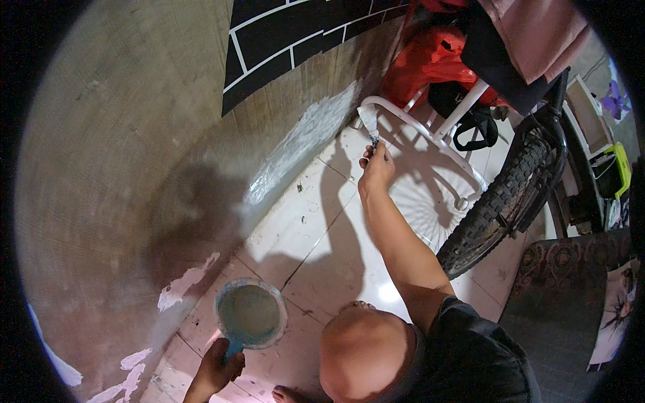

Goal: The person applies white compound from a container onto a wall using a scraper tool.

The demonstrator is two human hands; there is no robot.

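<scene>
My left hand [218,371], low in the view, grips the blue handle of a round plastic dipper [232,344]. The dipper holds a smooth grey paste [251,313]. Stretched out ahead, my right hand [378,166] is closed on the handle of a putty knife [368,121]. Its pale, smeared blade points up toward the base of the wall [121,181] and appears close to a white metal frame; whether they touch I cannot tell. A wet-looking whitish coat [302,144] covers a strip along the wall's bottom, left of the knife.
A white tubular metal rack [430,131] with red bags [430,60] stands beyond my right hand. A knobbly bicycle tyre [500,201] is beside my right arm. My bent knee [366,349] rises between my arms. Marks and specks dot the white floor tiles [312,232].
</scene>
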